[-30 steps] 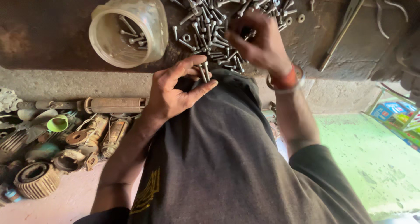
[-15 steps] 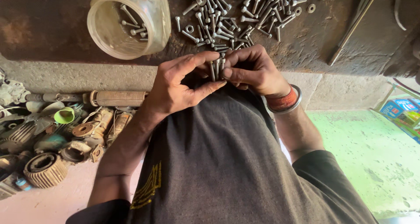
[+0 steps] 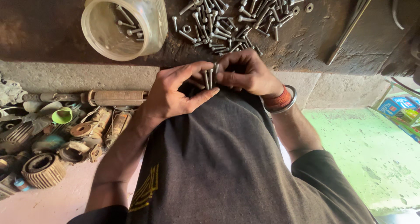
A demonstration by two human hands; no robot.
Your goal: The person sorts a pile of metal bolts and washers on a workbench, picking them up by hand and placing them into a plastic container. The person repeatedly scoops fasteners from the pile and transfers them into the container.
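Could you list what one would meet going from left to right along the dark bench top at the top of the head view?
Translucent plastic jar lying on its side with a few bolts inside → loose pile of bolts and washers → single washer → long metal rod.

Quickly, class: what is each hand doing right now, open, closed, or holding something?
Left hand: closed, pinching a small bundle of bolts.
Right hand: closed, fingertips on the same bolts.
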